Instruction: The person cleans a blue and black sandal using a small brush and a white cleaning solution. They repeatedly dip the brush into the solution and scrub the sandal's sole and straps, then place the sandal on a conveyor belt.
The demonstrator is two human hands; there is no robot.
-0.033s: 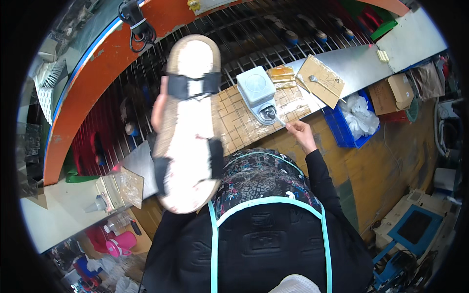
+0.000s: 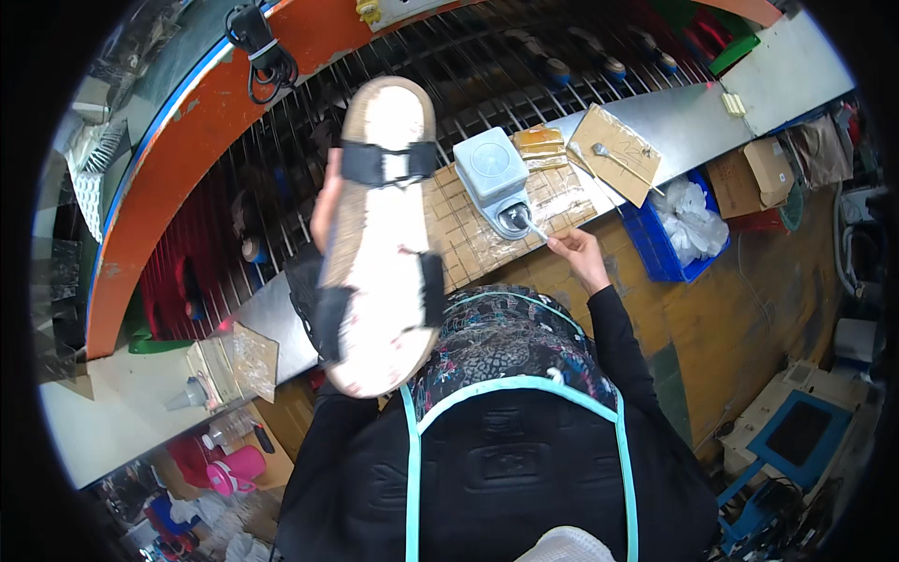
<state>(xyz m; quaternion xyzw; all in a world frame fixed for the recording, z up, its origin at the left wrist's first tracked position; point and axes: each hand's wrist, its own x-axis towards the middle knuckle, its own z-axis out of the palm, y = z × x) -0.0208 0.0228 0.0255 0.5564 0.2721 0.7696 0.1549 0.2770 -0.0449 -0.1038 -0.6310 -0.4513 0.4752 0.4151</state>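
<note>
On the left I hold up a sandal sole (image 2: 384, 225) with its pale, glossy face toward me and black straps (image 2: 390, 165) around it. My left hand (image 2: 328, 201) grips it by the left edge, most of the fingers hidden behind it. Closed around a thin light stick, apparently a brush handle (image 2: 538, 231), is my right hand (image 2: 579, 255). The stick's far end reaches into the small round well (image 2: 512, 218) at the front of a white plastic dispenser (image 2: 492, 167). That dispenser stands on a taped cardboard sheet (image 2: 449, 229) at the bench edge.
Beyond the bench (image 2: 693, 117) runs a rack of metal rods (image 2: 449, 75) under an orange curved frame (image 2: 140, 178). A second brush (image 2: 626, 164) lies on cardboard to the right. Below it hangs a blue bin (image 2: 655, 248) with crumpled plastic. A pink bottle (image 2: 236, 468) sits lower left.
My left hand and the sandal have shifted a little to the right. The right hand stays at the well with the stick, barely moved.
</note>
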